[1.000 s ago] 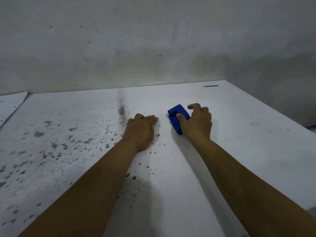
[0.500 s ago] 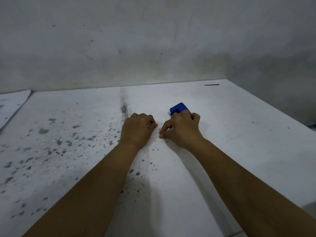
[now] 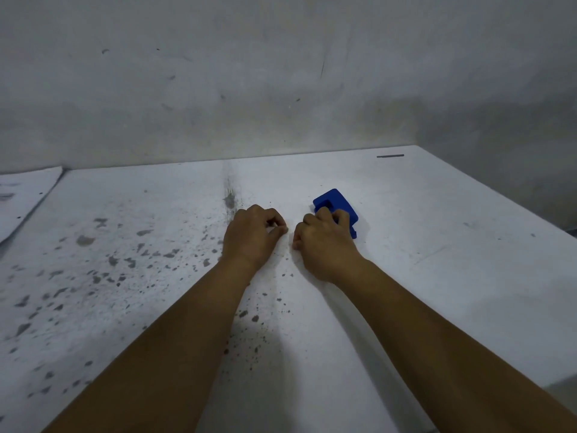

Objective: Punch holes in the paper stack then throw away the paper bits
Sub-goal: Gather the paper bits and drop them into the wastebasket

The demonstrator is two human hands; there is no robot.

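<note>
Near the middle of the frame, the left hand (image 3: 253,235) and right hand (image 3: 323,245) rested knuckles-up on the white table (image 3: 437,276), fingers curled with fingertips pinched together; whether either pinch held a paper bit could not be told. Just behind the right hand, touching its knuckles, lay the blue hole punch (image 3: 338,205). Dark speckles (image 3: 125,260) covered the table's left half, and a grey wall (image 3: 281,73) filled the upper frame.
</note>
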